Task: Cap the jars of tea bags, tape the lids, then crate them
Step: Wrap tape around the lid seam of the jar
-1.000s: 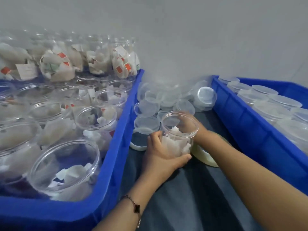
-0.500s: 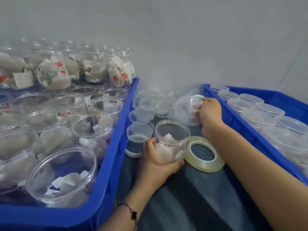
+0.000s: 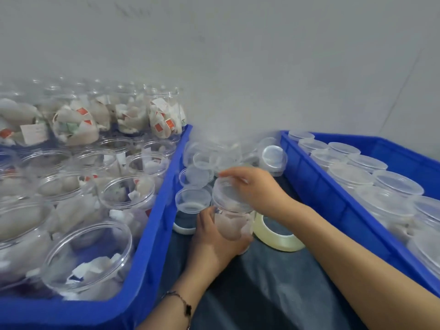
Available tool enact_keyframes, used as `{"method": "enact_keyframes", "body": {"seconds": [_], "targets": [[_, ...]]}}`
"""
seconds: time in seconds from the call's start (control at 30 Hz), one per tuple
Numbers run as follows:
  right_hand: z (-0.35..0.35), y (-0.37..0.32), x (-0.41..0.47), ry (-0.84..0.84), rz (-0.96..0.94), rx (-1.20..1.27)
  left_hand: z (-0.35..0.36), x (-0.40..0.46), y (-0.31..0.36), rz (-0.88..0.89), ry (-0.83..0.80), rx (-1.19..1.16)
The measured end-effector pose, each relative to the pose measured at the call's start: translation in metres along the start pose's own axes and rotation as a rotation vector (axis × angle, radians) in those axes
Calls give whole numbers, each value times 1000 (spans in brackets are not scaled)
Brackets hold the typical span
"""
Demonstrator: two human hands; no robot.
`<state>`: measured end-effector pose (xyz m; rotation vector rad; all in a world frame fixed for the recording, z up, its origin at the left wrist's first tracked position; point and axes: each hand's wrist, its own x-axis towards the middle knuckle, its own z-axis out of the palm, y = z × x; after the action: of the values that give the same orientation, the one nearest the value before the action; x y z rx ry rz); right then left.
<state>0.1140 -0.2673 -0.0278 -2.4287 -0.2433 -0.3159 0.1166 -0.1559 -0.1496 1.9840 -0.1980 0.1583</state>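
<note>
While gripped, round clear jar [image 3: 234, 222].

Upright clear jar [image 3: 234, 225] (lid [image 3: 226, 191] tilted atop)

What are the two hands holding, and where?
The left hand grips the jar around its lower side. The right hand holds the clear lid by its rim, on the jar's mouth.

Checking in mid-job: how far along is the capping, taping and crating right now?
Done: the right crate already holds capped jars.

In hand: the left hand grips one jar of tea bags while the right hand sets a lid on it. The tape roll lies beside it, unused.

Left: the left crate is crowded with open jars; spare lids wait behind.
</note>
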Motion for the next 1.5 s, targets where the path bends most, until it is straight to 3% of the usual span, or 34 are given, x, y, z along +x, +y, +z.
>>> {"method": "enact_keyframes", "body": {"seconds": [0.07, 0.13, 0.4, 0.57, 0.7, 1.0, 1.17, 1.27, 1.33, 1.5], "targets": [[6, -3, -2, -178, -53, -201, 0, 1, 0, 28, -26, 12], [8, -4, -4, -247, -94, -383, 0, 2, 0, 68, -32, 43], [13, -9, -6, -133, -232, -510, 2, 2, -3, 21, -19, 60], [10, -9, -3, -176, -301, -621, 2, 4, -4, 23, -6, 59], [4, -7, 0, -264, -275, -517, 1, 4, -1, 24, -11, 83], [34, -10, -9, 36, -115, -709, -3, 2, 5, 58, -17, 55], [9, -12, -2, -105, -182, -443, -3, 0, 6, 30, -39, 35], [-9, -22, 4, 156, -246, -154, -3, -2, 2, 47, -23, -27], [-22, -28, 9, 223, -242, -78, -3, -2, 1, 46, -23, -51], [-12, -19, -2, -74, -261, -402, -1, 0, 1, 45, -25, -30]]}}
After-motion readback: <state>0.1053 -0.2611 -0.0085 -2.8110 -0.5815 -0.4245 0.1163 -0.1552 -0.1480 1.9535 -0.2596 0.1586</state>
